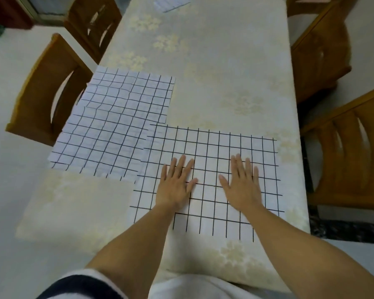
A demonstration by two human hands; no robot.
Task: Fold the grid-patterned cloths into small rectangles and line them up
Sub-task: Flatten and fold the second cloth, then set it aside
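A white cloth with a black grid (212, 147) lies flat on the table in front of me, folded into a wide rectangle. My left hand (176, 184) and my right hand (241, 186) both press flat on it, fingers straight and spread, side by side near its middle. To the left, several folded grid cloths (115, 124) lie in a line along the table's left edge, overlapping one another. The nearest one touches the left edge of the cloth under my hands.
The table (225, 72) has a pale floral cover. Another grid-patterned piece (171, 3) lies at its far end. Wooden chairs stand at the left (43, 93), the far left (91, 24) and the right (343, 158).
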